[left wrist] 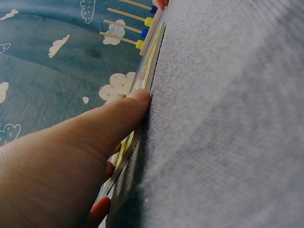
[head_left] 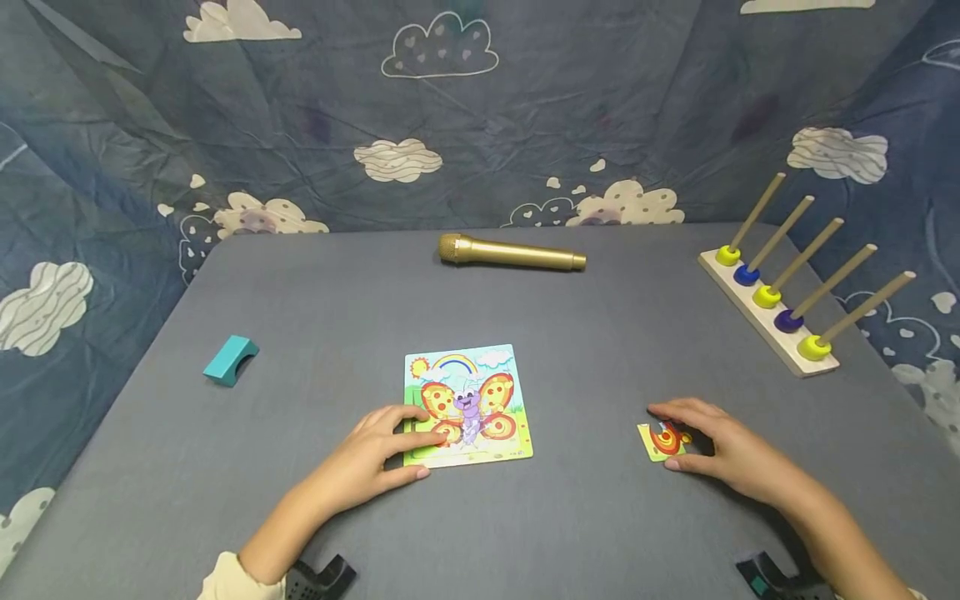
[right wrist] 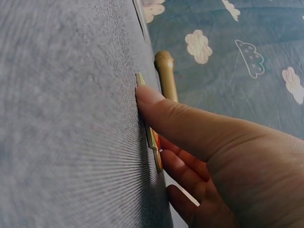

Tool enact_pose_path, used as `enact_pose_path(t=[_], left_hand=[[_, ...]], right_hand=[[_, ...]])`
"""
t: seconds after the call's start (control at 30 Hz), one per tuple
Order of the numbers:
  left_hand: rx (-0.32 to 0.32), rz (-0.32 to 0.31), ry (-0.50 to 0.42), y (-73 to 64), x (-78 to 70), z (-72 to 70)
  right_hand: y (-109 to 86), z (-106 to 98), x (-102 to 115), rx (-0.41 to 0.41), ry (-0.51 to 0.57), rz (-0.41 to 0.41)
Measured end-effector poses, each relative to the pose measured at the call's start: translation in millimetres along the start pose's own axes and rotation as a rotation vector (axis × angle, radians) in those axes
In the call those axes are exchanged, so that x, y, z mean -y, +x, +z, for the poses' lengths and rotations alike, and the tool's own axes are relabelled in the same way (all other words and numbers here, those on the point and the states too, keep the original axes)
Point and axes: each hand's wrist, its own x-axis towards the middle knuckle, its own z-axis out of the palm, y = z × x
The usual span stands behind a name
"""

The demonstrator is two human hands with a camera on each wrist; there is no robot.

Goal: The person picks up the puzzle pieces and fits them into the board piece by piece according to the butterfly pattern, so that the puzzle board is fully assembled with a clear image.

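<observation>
A square butterfly puzzle [head_left: 468, 404] lies flat on the table in the head view. My left hand [head_left: 378, 450] rests over its lower left part, fingertips on the picture and thumb [left wrist: 137, 96] against the near edge. That part of the picture is hidden under the fingers. To the right, my right hand [head_left: 723, 442] pinches a puzzle piece [head_left: 663, 441] by its edges between thumb and fingers. The piece shows a red and yellow swirl on green, and in the right wrist view it is seen edge-on, close to the tabletop.
A gold microphone [head_left: 517, 254] lies at the back of the grey table [head_left: 330, 308]. On the far right stands a wooden peg rack [head_left: 757, 317] with yellow and blue rings. A teal arch block [head_left: 231, 361] sits on the left. A cloud-patterned cloth [head_left: 322, 108] hangs behind.
</observation>
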Motion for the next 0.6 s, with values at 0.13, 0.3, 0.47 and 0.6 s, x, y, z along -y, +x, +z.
enact_pose_path(t=[0.13,0.3,0.47,0.6], left_hand=[[0.006,-0.006,0.001,-1.1,0.4,0.1],[-0.004,-0.003,0.002,-1.1,-0.3,0.6],[0.003,-0.013,0.002,-0.5,-1.7,0.8],[0.014,-0.031,0.025,-1.8,-3.3,-3.0]], right_hand=[[0.7,2.1,0.7,-0.017,-0.035,-0.029],[1.6,6.1,6.4,-0.059,-0.098,-0.047],[6.2,6.4,20.9,-0.094,-0.105,-0.043],[18.4,10.5,41.7,-0.132,-0.055,-0.086]])
